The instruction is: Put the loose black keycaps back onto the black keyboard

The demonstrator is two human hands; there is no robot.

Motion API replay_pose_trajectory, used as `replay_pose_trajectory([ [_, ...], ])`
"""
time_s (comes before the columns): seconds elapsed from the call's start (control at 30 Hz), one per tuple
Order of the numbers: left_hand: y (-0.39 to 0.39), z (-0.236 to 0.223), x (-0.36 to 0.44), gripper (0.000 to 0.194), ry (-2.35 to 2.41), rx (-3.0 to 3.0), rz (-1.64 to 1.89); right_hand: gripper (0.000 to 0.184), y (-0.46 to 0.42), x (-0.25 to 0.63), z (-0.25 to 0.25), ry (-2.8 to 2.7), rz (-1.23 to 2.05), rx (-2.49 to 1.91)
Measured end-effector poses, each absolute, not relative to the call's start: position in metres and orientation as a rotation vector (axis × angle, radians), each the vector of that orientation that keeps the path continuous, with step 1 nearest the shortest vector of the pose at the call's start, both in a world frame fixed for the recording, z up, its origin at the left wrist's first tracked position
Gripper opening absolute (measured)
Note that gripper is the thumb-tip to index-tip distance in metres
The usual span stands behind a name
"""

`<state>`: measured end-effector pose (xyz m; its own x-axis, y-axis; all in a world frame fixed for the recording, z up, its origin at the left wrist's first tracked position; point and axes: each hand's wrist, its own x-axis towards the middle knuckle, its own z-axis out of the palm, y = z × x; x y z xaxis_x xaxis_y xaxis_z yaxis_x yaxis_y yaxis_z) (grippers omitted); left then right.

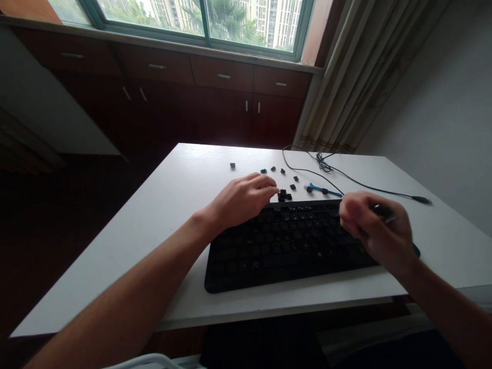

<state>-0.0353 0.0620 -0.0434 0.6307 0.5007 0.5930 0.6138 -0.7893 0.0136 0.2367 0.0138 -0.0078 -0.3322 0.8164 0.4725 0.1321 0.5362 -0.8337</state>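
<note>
A black keyboard (292, 246) lies on the white table, with several keys visibly gone from its rows. My left hand (248, 200) rests over its back left edge, fingers loosely bent and thumb apart, beside a small cluster of black keycaps (282, 195). Whether a small piece is under those fingers is hidden. Above the keyboard's right end, my right hand (378, 225) is closed around a small dark tool (384, 212) with a shiny part. Motion blur hides the tool's exact kind. Behind the keyboard lies a slim blue tool (325, 190) with dark pieces touching it.
Several loose keycaps (292, 187) are scattered behind the keyboard, with a lone keycap (232, 165) farther left. A black cable (361, 180) runs in loops across the back right to its plug (422, 200). The white table (154, 215) has its front edge just before the keyboard.
</note>
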Motion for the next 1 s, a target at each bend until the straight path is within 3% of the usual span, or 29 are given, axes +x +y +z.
replay_pose_trajectory([
  [0.13,0.063,-0.045,-0.036,0.027,-0.963,-2.690,-0.917,0.051,0.010,0.212,0.009,-1.533,1.218,-0.638],
  [0.33,0.060,-0.040,-0.029,0.026,-1.144,-2.790,-1.218,0.055,0.011,0.197,0.013,-1.429,1.037,-0.536],
  [0.47,0.057,-0.038,-0.025,0.024,-1.274,-2.769,-1.264,0.052,0.016,0.192,-0.013,-1.526,1.207,-0.655],
  [0.6,0.057,-0.039,-0.025,0.025,-1.279,-2.791,-1.236,0.052,0.018,0.199,0.000,-1.510,1.269,-0.604],
  [0.7,0.057,-0.040,-0.025,0.025,-1.315,-2.803,-1.227,0.042,0.016,0.214,0.010,-1.643,0.989,-0.789],
  [0.8,0.057,-0.041,-0.025,0.024,-1.377,-2.788,-1.285,0.007,0.015,0.232,-0.004,-1.983,0.458,-0.980],
  [0.83,0.057,-0.041,-0.024,0.025,-1.402,-2.790,-1.330,0.008,0.015,0.238,-0.012,-2.115,0.311,-0.949],
  [0.93,0.059,-0.041,-0.022,0.027,-1.523,-2.804,-1.541,0.038,0.016,0.250,-0.031,-2.396,0.119,-0.848],
  [1.0,0.059,-0.040,-0.021,0.029,-1.633,-2.847,-1.713,0.041,0.021,0.251,-0.033,-2.412,0.060,-0.879],
])
